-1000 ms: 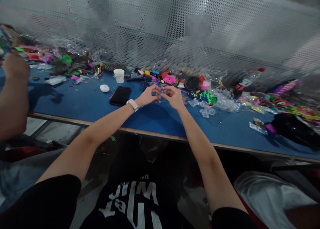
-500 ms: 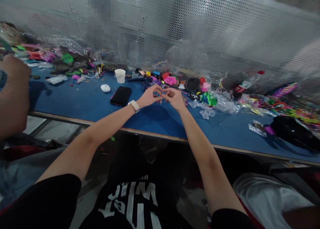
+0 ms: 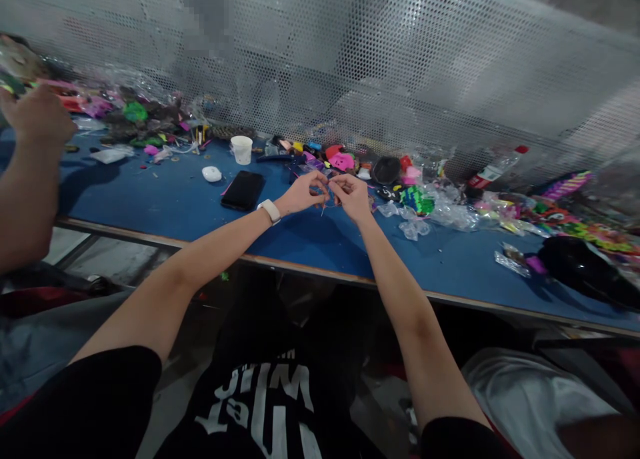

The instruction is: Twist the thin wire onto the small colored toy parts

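My left hand (image 3: 306, 192) and my right hand (image 3: 350, 194) meet over the blue table (image 3: 320, 242), fingertips nearly touching. Both hands pinch at a thin, pale wire-like strand (image 3: 323, 209), part of which hangs below the left fingers. It is too fine to tell its kind, and the fingers hide most of it. A white band circles my left wrist. Left of that hand lies a black phone (image 3: 243, 190), with a white earbud-case-like object (image 3: 211, 174) beyond it.
A white paper cup (image 3: 242, 150) stands behind the phone. Colourful small pieces and clear plastic bags (image 3: 450, 205) line the mesh partition (image 3: 300, 65). A bottle (image 3: 497, 167) leans at the right, near a black bag (image 3: 587, 272). Another person's hand (image 3: 43, 115) is at far left.
My fingers have shifted slightly around the thin strand, and its upright piece no longer sticks up above them. The other person's hand at far left has moved to the right.
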Available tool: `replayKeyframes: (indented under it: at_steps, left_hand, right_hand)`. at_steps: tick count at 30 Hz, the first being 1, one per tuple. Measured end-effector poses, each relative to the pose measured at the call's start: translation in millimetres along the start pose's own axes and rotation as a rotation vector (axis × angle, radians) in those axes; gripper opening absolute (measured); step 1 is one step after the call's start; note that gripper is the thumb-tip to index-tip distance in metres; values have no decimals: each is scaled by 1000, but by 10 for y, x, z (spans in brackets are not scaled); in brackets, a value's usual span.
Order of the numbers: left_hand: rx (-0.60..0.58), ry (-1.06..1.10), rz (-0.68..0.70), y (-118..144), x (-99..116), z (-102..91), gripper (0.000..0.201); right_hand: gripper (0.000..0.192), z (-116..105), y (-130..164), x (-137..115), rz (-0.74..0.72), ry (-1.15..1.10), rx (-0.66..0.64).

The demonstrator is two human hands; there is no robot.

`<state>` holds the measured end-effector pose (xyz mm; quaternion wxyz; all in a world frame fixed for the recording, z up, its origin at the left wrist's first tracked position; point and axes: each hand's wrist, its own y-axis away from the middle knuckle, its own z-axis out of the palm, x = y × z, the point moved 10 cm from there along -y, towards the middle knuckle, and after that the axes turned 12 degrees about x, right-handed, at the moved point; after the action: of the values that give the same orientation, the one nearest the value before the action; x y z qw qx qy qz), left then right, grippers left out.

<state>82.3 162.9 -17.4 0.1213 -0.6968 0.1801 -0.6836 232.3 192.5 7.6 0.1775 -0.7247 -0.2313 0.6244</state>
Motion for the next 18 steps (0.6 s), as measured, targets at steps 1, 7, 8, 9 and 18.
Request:
replayKeyframes:
  at_steps: [1, 7, 8, 9, 18]
  left_hand:
    - [9, 4, -11, 1, -7, -1, 53]
    - [48, 13, -63, 12, -36, -25, 35]
    - [51, 16, -59, 13, -28, -30, 33]
    - [56, 18, -52, 12, -17, -38, 33]
    - [101, -15, -2, -15, 38, -88, 34]
  right_hand:
    - [78, 5, 2, -6, 1, 4, -6]
    - [82, 46, 11, 13, 19, 41, -47]
    - [82, 58, 14, 23, 22, 40, -60]
    - [82, 67, 17, 32, 23, 39, -72]
    - [74, 23, 4, 53, -54, 81, -71]
